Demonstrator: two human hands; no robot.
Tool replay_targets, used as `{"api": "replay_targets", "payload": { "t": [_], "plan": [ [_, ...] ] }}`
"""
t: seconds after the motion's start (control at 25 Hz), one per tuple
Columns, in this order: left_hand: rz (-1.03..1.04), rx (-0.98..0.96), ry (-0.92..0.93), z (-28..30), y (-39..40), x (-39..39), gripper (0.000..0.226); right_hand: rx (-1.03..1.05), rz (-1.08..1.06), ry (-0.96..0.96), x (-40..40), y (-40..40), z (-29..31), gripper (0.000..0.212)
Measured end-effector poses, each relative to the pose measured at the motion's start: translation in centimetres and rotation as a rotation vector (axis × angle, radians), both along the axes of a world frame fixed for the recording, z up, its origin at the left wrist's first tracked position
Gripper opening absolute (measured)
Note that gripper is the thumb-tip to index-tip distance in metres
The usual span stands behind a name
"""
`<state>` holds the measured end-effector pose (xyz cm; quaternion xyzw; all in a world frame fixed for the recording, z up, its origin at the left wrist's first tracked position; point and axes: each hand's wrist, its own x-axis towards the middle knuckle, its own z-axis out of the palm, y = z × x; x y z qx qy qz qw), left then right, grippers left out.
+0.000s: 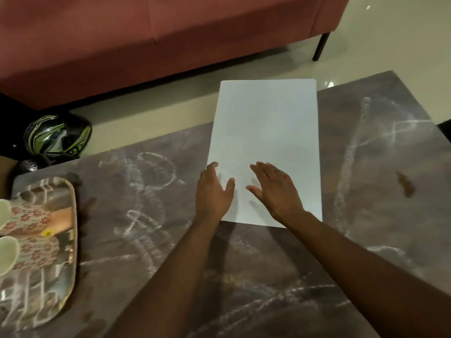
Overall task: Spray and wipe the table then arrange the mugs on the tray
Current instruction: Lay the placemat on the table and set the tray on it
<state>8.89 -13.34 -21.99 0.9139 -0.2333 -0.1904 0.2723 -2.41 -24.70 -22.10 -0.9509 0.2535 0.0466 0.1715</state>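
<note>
Both hands lie flat on a white board (266, 147) at mid worktop (268, 276). Left hand (213, 191): fingers straight and spread, palm down on the board's near-left corner, thumb angled right, gripping nothing. Right hand (275, 189): fingers straight, close together, palm down on the board's near part, thumb out to the left, also gripping nothing. The 2 hands are just beside each other, thumbs near but apart.

The board runs lengthwise away from the person; its far end overhangs the worktop's far edge.

Worktop: dark brown, marbled, with whitish streaks and loops across it left and right of the board. 1 brown smear (406, 186) near the right edge.

Tray (70, 240) at the worktop's left side, printed surface, raised rim. 2 pale mugs (7, 252) on it, both cut off by the frame's left edge, each on a floral patch.

On the floor beyond the worktop: a green-and-black helmet (57, 135) at left, a red sofa (158, 32) behind, 1 black leg of it visible at right.
</note>
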Motion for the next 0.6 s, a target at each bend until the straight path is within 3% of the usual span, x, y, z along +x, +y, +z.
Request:
{"api": "replay_targets", "payload": {
  "t": [0.12, 0.28, 0.44, 0.6],
  "plan": [
    [0.137, 0.125, -0.018, -2.0, -3.4, -2.3, 0.058, 0.065, 0.062, 0.124, -3.2, -1.7, -2.8, 0.063],
    [0.422, 0.217, -0.060, -2.5, -4.6, -1.7, 0.058, 0.048, 0.103, 0.115, -4.5, -1.8, -4.9, 0.063],
    [0.489, 0.236, -0.045, -2.9, -4.5, -0.4, 0.059, 0.047, 0.100, 0.080, -5.0, -1.9, -6.0, 0.064],
    [0.522, 0.177, 0.145, -3.3, -3.3, 0.8, 0.060, 0.057, 0.110, 0.081, -5.5, -1.9, -6.1, 0.065]
  ]
}}
